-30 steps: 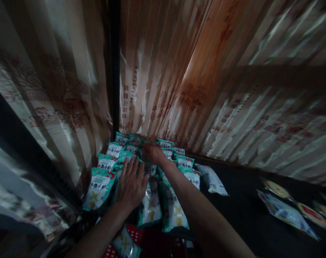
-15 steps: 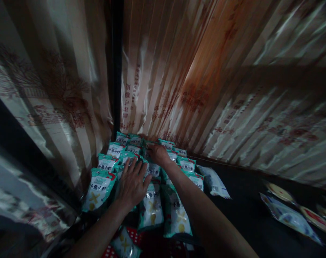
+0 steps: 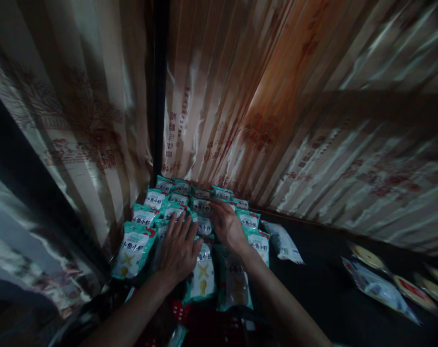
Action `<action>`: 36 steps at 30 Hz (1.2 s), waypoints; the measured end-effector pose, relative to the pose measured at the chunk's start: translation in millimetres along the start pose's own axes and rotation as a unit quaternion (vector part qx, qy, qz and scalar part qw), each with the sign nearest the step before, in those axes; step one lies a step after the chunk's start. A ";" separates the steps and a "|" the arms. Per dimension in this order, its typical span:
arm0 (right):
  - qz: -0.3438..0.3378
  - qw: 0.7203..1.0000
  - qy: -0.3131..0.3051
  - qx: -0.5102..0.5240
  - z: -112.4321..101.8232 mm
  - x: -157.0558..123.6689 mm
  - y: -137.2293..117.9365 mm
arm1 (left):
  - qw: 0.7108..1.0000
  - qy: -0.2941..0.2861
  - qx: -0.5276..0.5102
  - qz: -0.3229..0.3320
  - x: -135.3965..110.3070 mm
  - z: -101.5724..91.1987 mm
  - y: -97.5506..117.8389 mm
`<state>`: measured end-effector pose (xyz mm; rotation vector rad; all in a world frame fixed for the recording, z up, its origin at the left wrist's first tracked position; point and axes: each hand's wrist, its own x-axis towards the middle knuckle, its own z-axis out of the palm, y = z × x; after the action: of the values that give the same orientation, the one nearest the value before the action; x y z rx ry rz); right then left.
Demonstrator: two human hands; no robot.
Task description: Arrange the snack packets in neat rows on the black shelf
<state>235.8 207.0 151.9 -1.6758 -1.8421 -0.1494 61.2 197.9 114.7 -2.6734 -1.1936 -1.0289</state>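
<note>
Several teal and white snack bags (image 3: 134,248) with printed characters lie in overlapping rows in a dim corner. My left hand (image 3: 179,248) rests flat on the bags in the middle rows, fingers stretched out and slightly spread. My right hand (image 3: 228,226) lies palm down on the bags just to the right, fingers extended toward the back rows. Neither hand grips a bag. A bag with yellow shapes (image 3: 202,279) sits between my two wrists.
Shiny striped curtains (image 3: 240,106) with reddish prints hang behind and to the left, split by a dark post (image 3: 158,91). A pale bag (image 3: 282,241) lies right of the pile. More packets (image 3: 379,289) lie on the dark surface at the far right. A red crate (image 3: 190,318) shows below.
My right hand has drawn back from the far rows toward me and now lies flat beside the left hand. The left hand has barely moved.
</note>
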 end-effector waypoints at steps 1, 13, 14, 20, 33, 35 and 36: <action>0.003 1.000 -0.007 0.002 -0.5 -6.8 -2.4 | 1.000 0.003 -0.001 0.004 -1.7 0.5 0.9; 0.104 0.987 0.110 0.044 -24.7 -114.0 0.1 | 0.993 0.016 0.011 0.116 -41.0 -14.1 36.6; 0.115 0.985 0.119 0.049 -23.1 -127.1 2.0 | 0.992 0.008 0.008 0.125 -45.6 -14.0 43.0; 0.203 0.966 0.144 0.070 -4.7 -174.9 4.6 | 0.994 -0.027 0.019 0.103 -64.7 10.5 76.8; 0.158 0.966 0.182 0.099 11.4 -161.1 -9.3 | 0.997 0.010 0.018 0.069 -60.3 25.8 84.6; 0.161 0.967 0.173 0.097 12.2 -163.6 -8.3 | 0.998 0.004 0.020 0.067 -61.4 26.6 85.9; 0.164 0.967 0.172 0.096 11.8 -164.6 -7.8 | 0.998 0.002 0.022 0.062 -62.3 27.1 86.6</action>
<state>222.0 70.5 59.9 -1.6690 -1.2662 -0.1095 104.6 104.2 76.3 -2.6723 -1.0218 -0.9782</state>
